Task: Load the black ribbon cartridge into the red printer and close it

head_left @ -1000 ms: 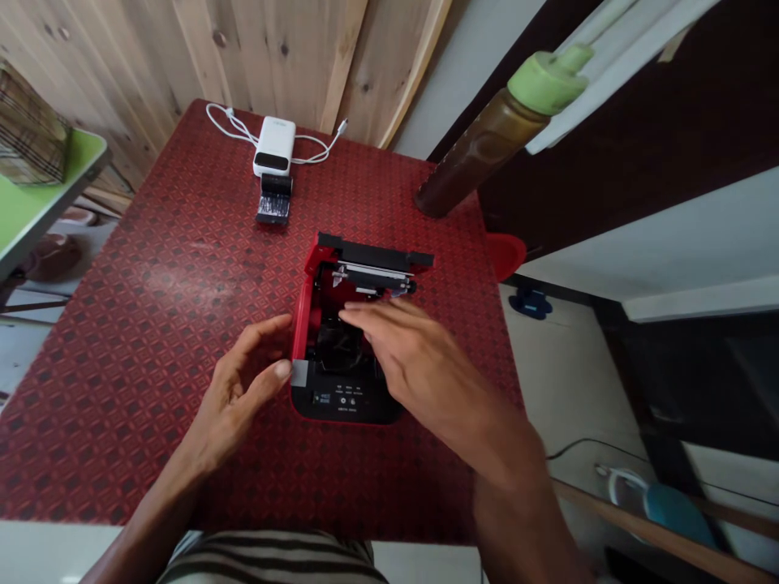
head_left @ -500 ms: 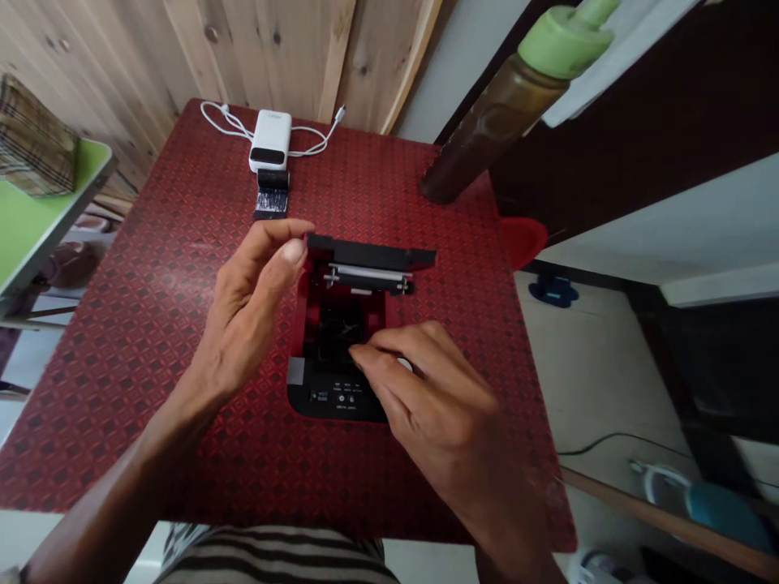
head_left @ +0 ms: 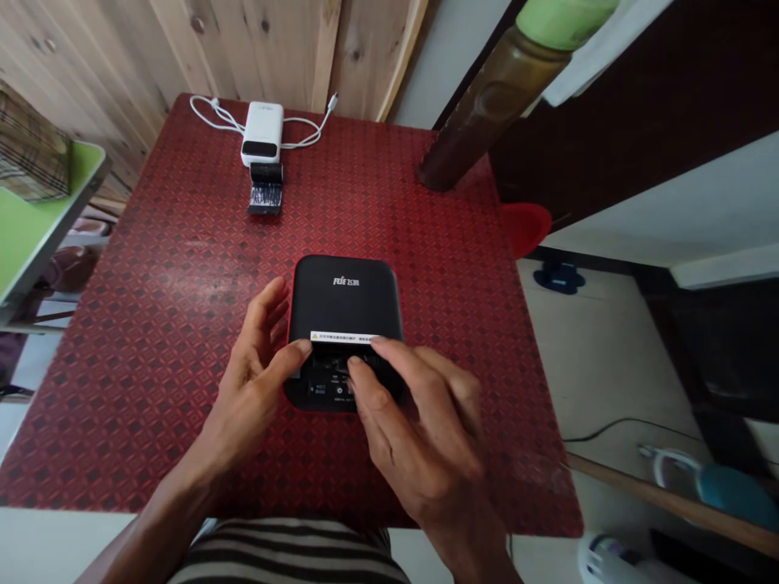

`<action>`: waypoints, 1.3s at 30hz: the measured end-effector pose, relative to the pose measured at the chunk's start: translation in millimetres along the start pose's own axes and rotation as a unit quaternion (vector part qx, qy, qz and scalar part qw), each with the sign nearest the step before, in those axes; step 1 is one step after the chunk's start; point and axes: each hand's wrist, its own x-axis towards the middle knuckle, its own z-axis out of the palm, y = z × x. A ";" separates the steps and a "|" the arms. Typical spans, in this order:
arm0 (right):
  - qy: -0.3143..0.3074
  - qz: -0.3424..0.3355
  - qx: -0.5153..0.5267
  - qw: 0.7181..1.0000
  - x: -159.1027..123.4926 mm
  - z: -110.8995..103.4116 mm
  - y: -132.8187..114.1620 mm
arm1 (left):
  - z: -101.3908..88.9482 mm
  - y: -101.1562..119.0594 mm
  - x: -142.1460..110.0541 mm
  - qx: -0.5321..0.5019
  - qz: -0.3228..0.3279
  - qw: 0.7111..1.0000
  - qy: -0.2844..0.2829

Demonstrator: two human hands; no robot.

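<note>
A small black and red printer (head_left: 344,304) sits mid-table with its black lid folded down. A white warning strip runs along the lid's front edge. My left hand (head_left: 259,381) rests against the printer's left side, thumb on the lid's front corner, fingers spread and holding nothing. My right hand (head_left: 414,430) lies over the printer's front right, fingertips touching the lid's edge and the button panel, fingers stretched out.
The red patterned table (head_left: 152,324) carries a white power bank (head_left: 262,133) with a white cable and a small black roll (head_left: 265,188) at the back. A tall brown bottle (head_left: 487,97) with a green cap stands at the far right. A green table (head_left: 30,211) lies left.
The printer's lid, upright and open before, is now folded down. My left hand moved from the lid's top corner down to the printer's left side; my right hand drew back to the front edge.
</note>
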 end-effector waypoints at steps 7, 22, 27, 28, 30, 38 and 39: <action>0.006 0.032 0.051 0.998 2.8 6.3 1.7 | 0.5 0.7 0.6 -0.034 -0.021 0.999 -0.008; 0.037 0.130 0.112 0.984 -14.7 2.0 -3.7 | -18.0 -12.4 -10.7 -0.007 -0.017 1.000 -0.025; 0.046 0.220 0.091 0.970 -39.2 8.4 -13.3 | -26.4 -12.1 -19.7 0.014 -0.021 0.999 -0.030; 0.048 0.228 0.093 0.968 -42.0 10.2 -15.3 | -26.4 -11.3 -19.2 0.015 -0.022 0.999 -0.028; 0.056 0.241 0.107 0.963 -45.1 12.9 -18.5 | -26.2 -10.2 -17.0 0.015 -0.025 0.999 -0.026; 0.076 0.268 0.154 0.948 -47.7 17.8 -26.5 | -32.9 -13.7 -12.2 0.001 -0.012 0.999 -0.039; 0.081 0.273 0.157 0.946 -47.9 18.8 -26.9 | -33.2 -13.5 -12.1 0.000 -0.012 0.999 -0.042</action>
